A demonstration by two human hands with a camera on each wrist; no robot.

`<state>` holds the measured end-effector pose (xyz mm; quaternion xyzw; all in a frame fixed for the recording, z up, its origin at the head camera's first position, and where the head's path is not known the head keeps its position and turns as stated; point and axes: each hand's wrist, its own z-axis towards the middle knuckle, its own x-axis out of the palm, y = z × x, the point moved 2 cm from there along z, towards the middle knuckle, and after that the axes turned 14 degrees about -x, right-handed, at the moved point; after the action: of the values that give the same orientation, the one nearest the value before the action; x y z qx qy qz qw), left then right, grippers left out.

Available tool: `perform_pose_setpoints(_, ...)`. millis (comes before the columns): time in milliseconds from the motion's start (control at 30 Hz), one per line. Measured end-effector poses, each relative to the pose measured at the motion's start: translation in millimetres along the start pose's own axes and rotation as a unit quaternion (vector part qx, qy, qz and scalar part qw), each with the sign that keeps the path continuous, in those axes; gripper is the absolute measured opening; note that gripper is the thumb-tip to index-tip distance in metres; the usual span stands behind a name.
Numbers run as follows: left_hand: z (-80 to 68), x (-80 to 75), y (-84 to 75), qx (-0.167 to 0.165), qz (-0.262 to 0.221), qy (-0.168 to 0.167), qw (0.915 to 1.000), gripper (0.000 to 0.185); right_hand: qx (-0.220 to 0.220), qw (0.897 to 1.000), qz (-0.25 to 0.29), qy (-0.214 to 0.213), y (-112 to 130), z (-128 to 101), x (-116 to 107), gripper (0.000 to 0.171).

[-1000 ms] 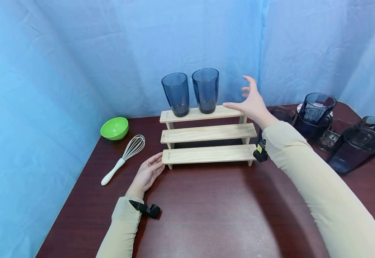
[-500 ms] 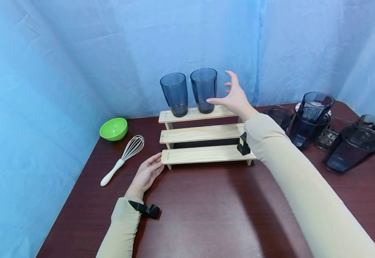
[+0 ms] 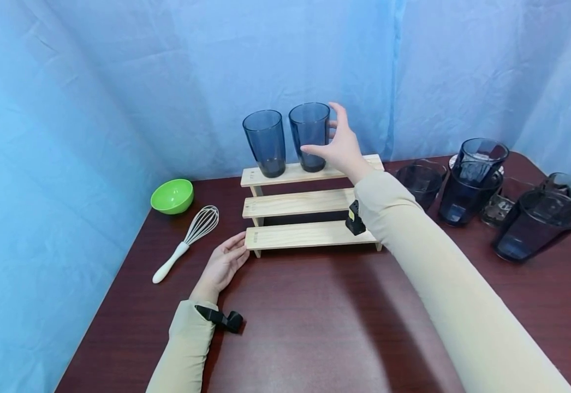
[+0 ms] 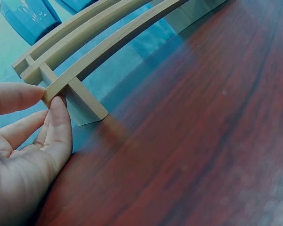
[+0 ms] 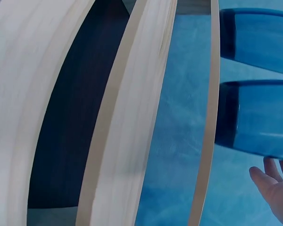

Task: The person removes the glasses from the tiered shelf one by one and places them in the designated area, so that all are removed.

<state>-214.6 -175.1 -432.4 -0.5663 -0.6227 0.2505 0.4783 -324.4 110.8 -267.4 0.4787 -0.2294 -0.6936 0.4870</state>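
Observation:
A three-tier wooden display stand (image 3: 310,234) is on the dark table. On its top board stand two blue-tinted glasses side by side, the left glass (image 3: 268,144) and the right glass (image 3: 310,136). With the thumb above and a finger below, my left hand (image 3: 221,267) pinches the left end of the lowest board, plainest in the left wrist view. My right hand (image 3: 341,144) is at the right glass, thumb in front and fingers at its right side. In the right wrist view the fingers (image 5: 271,169) reach the glass's side without clearly closing round it.
A green bowl (image 3: 172,196) and a white whisk (image 3: 187,243) lie left of the stand. On the right are several dark glass vessels, including a glass (image 3: 482,158) set in another and a pitcher (image 3: 536,224). A blue curtain (image 3: 216,65) hangs behind.
My right hand has moved left from beyond the top board's right part to the right glass, its fingers spread. My left hand has stayed on the lowest board.

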Motion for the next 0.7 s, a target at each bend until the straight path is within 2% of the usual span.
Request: perform_pose_setpoints(700,-1.1,-3.5,1.9,-0.002,-0.011,-0.009,0.9999,0.054,0.001,0.999,-0.001,-0.042,-1.1,-2.0,11.1,0.094)
